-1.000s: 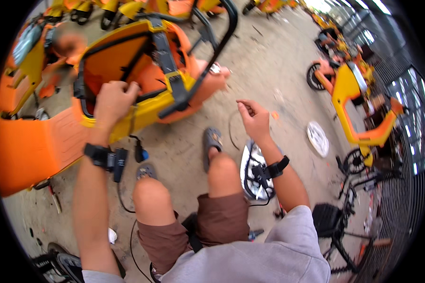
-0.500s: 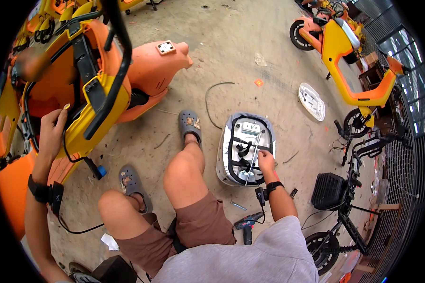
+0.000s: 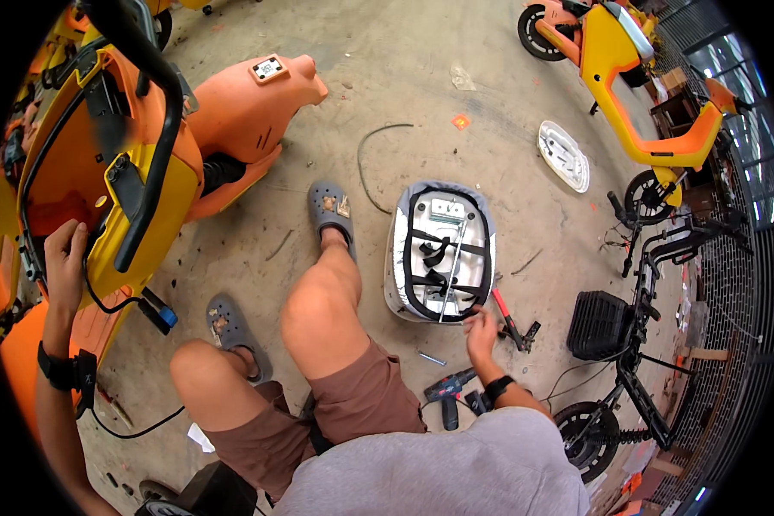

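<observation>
My left hand (image 3: pixel 63 258) is raised beside the open front of a yellow and orange scooter body (image 3: pixel 150 219), its fingers curled together. Whatever is in them, if anything, I cannot make out. A small round gold-tan piece (image 3: pixel 101 201) shows just past the fingertips. My right hand (image 3: pixel 482 334), fingers loosely bent and apart, hovers by the near right corner of an oblong grey-white shell (image 3: pixel 392 284) with a black rim. Black straps (image 3: pixel 434 255) and a long thin metal rod (image 3: pixel 453 271) cross the shell. A red-handled tool (image 3: pixel 504 311) lies beside it.
A cordless drill (image 3: pixel 449 396) and a metal bolt-like rod (image 3: pixel 432 359) lie near my right knee. Beyond the shell is a white oval cover (image 3: pixel 564 156). Scooter frames with a black basket (image 3: pixel 598 325) stand at the right. A blue-ended cable connector (image 3: pixel 165 318) hangs at the left.
My right hand has pulled back from the rod inside the shell to its near right corner. My left hand has moved left and lower, away from the small gold-tan piece. The view has shifted.
</observation>
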The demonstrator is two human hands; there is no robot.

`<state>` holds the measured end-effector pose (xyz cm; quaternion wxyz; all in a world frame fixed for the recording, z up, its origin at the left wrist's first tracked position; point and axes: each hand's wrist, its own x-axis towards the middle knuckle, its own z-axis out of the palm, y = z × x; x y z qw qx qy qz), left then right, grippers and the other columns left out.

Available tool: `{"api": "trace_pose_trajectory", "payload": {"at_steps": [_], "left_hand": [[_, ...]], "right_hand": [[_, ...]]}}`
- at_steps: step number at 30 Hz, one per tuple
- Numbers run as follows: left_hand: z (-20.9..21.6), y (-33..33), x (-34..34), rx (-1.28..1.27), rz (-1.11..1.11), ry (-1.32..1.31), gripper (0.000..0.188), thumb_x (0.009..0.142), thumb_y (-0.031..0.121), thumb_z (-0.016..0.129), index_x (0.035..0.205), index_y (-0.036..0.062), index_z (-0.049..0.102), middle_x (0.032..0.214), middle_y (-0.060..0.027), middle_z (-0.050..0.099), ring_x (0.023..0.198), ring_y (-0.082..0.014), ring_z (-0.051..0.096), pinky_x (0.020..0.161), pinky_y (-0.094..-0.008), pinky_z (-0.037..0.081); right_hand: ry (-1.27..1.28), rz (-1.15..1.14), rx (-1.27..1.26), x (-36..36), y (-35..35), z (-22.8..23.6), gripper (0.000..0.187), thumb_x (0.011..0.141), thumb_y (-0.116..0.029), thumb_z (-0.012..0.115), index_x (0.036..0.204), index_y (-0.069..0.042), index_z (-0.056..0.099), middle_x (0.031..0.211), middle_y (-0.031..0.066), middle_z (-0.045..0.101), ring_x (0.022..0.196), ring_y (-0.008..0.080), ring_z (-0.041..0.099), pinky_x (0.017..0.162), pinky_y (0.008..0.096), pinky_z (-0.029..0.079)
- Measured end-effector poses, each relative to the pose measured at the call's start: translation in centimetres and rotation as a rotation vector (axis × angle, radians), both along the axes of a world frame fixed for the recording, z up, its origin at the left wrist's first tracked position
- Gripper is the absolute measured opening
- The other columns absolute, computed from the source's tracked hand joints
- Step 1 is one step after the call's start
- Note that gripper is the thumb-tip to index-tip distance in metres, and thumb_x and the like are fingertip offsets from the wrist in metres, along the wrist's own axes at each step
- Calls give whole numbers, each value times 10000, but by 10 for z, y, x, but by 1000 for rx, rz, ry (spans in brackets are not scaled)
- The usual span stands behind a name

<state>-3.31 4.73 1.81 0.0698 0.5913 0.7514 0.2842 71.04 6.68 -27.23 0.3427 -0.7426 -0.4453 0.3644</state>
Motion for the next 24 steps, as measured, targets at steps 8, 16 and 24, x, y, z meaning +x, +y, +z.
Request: {"api": "trace_pose_trajectory", "payload": {"at_steps": [8,16,24], "left_hand": [[11,12,29,23,16,-74,322,961,166,608,773,-68,490,641,-82,397,615,-134,394,566,-337,330],[50,-22,39,-8,-21,196,396,970,243,620,731,-69,575,661,-250,530,626,-421,550,574,-474,387],[27,-46,33,211,205,317,451,930,329,604,615,14,668,597,-220,589,574,-396,614,561,-493,463]], "right_hand": [[-227,122,-22,-73,-35,5,523,872,-350,798,1225,-5,624,796,72,696,689,152,652,641,307,512],[-466,-21,-82,-81,-16,-12,400,844,-430,735,974,-59,664,820,132,728,807,371,704,740,490,539],[-531,48,70,-64,-14,-3,318,903,-253,640,1187,-128,705,818,136,721,779,324,699,745,446,529]]}}
